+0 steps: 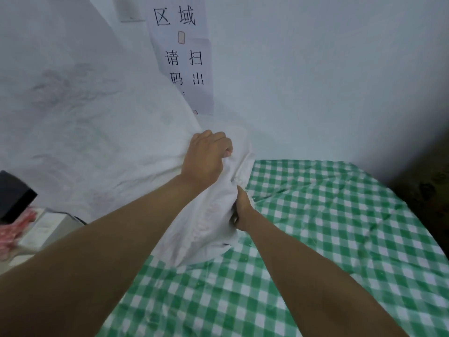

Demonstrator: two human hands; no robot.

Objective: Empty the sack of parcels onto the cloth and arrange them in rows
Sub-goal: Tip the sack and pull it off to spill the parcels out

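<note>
The sack (102, 132) looks like thin woven plastic, white and matt, with many fine creases and some pale pink print showing faintly through it. The cloth (315, 227) is a soft fabric with a green and white check, matt and wrinkled (a few long folds cross it). The sign (184, 57) on the wall is smooth white paper with black printed characters. The wall (328, 81) appears painted, plain and matt. The black box (13, 195) at the left has a smooth dull surface.
</note>
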